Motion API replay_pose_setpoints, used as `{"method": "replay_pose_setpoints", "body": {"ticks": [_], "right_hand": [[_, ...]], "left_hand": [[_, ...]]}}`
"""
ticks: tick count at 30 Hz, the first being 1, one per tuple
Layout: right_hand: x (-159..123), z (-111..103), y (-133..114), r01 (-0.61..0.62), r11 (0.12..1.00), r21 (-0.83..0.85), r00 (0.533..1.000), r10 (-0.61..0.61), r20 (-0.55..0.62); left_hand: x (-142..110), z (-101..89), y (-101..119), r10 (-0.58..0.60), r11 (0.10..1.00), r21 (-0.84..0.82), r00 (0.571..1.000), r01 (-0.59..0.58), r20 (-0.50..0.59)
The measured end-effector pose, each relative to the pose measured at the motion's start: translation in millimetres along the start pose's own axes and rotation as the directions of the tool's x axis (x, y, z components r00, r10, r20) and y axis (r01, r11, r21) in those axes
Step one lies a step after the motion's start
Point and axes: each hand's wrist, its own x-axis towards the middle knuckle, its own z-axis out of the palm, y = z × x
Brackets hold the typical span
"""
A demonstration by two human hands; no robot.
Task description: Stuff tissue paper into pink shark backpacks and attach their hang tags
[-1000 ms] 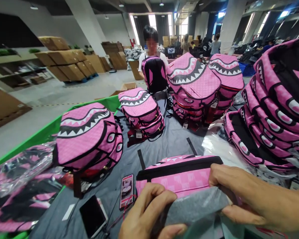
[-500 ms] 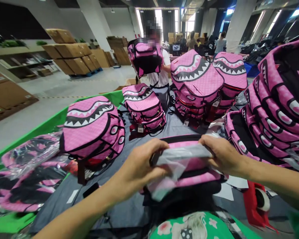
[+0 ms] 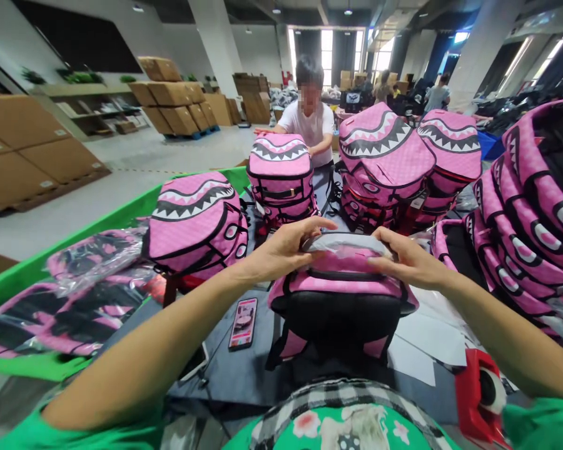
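A pink and black backpack [image 3: 347,312] stands in front of me, its black padded side toward me. Across its top lies a whitish, see-through plastic sheet [image 3: 344,242], bent along the upper rim. My left hand [image 3: 291,249] pinches the sheet's left end, thumb on the near side and fingers over the far side. At the other end my right hand [image 3: 406,257] grips it in the same way against the backpack. Part of the sheet is hidden inside or behind the rim.
Pink shark-mouth backpacks [image 3: 197,225] stand beyond, with a stack of more [image 3: 520,231] at right. Plastic-wrapped ones [image 3: 94,294] lie at left. A phone [image 3: 243,323], white papers [image 3: 426,344] and a red tape dispenser [image 3: 481,397] rest nearby. A co-worker [image 3: 312,119] stands opposite behind a backpack.
The sheet has come down from a raised, blurred position onto the backpack's top, with both hands. Across the table, the co-worker has lowered a lifted backpack out of the raised position.
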Motion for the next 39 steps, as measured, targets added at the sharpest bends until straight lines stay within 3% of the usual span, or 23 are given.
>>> {"method": "replay_pose_setpoints", "body": {"ticks": [4, 5, 8, 9, 11, 14, 16, 18, 20, 22, 24, 26, 27, 30, 32, 34, 36, 39], "right_hand": [[-6.8, -22.2, 0.0, -0.007, 0.979, 0.205, 0.97, -0.044, 0.24], [-8.7, -26.9, 1.3, -0.045, 0.965, 0.258, 0.96, -0.03, 0.279], [-12.4, -29.3, 3.5, -0.115, 0.946, 0.304, 0.943, 0.007, 0.332], [-12.7, -25.0, 2.6, -0.091, 0.962, 0.256, 0.953, 0.009, 0.303], [-11.6, -10.2, -2.1, -0.003, 0.998, 0.067, 0.993, -0.005, 0.12], [-8.4, 12.7, -14.2, 0.037, 0.977, -0.212, 0.971, -0.085, -0.223], [-7.8, 17.9, -21.4, 0.021, 0.973, -0.228, 0.968, -0.077, -0.24], [-9.8, 14.7, -24.9, 0.008, 0.985, -0.172, 0.994, -0.027, -0.109], [-13.7, 9.2, -24.2, 0.005, 0.985, -0.171, 0.999, -0.011, -0.032], [-17.7, 7.2, -21.1, 0.006, 0.964, -0.266, 0.992, -0.039, -0.118], [-21.2, 9.8, -19.0, -0.016, 0.931, -0.364, 0.961, -0.087, -0.264], [-24.5, 14.5, -20.3, -0.015, 0.926, -0.376, 0.936, -0.12, -0.332], [-26.4, 16.6, -22.3, 0.009, 0.935, -0.353, 0.937, -0.131, -0.324], [-33.5, 21.2, -30.8, 0.09, 0.958, -0.272, 0.969, -0.147, -0.197], [-40.2, 24.2, -35.9, 0.093, 0.942, -0.322, 0.975, -0.152, -0.163], [-50.1, 27.5, -40.6, 0.04, 0.887, -0.459, 0.961, -0.161, -0.227], [-64.2, 29.3, -47.2, 0.007, 0.837, -0.547, 0.939, -0.194, -0.285], [-88.4, 25.5, -63.3, 0.126, 0.884, -0.451, 0.966, -0.213, -0.147]], "left_hand": [[1.6, 16.1, -0.6, 0.029, 0.996, 0.093, 0.973, -0.008, -0.228], [2.8, 15.9, 1.2, 0.021, 0.998, 0.062, 0.979, -0.009, -0.203], [4.2, 7.3, 13.0, -0.048, 0.995, -0.083, 0.999, 0.049, 0.01], [3.7, 4.5, 19.0, -0.071, 0.995, -0.064, 0.996, 0.074, 0.047], [2.2, 4.1, 32.9, -0.128, 0.98, 0.151, 0.992, 0.128, -0.01], [0.6, 16.6, 53.1, -0.175, 0.778, 0.583, 0.972, 0.234, -0.156], [0.3, 27.4, 61.4, -0.198, 0.642, 0.712, 0.958, 0.286, -0.206], [-0.7, 32.9, 64.0, -0.199, 0.613, 0.731, 0.954, 0.301, -0.226], [-4.0, 29.4, 61.7, -0.169, 0.677, 0.683, 0.961, 0.273, -0.217], [-11.2, 17.8, 56.2, -0.114, 0.815, 0.559, 0.988, 0.155, -0.109], [-22.3, 3.4, 48.6, -0.009, 0.932, 0.362, 0.998, -0.016, 0.067], [-35.3, -6.2, 40.9, 0.096, 0.967, 0.214, 0.979, -0.134, 0.183], [-41.7, -7.6, 37.5, 0.121, 0.965, 0.207, 0.975, -0.16, 0.188], [-56.1, 2.8, 32.5, 0.159, 0.906, 0.384, 0.984, -0.179, 0.083], [-60.7, 16.0, 33.7, 0.246, 0.815, 0.542, 0.969, -0.205, -0.003], [-63.9, 27.9, 37.8, 0.357, 0.725, 0.654, 0.93, -0.217, -0.087], [-70.4, 36.1, 43.8, 0.431, 0.689, 0.699, 0.883, -0.189, -0.186], [-90.8, 44.0, 53.9, 0.467, 0.726, 0.666, 0.834, -0.172, -0.293]]}}
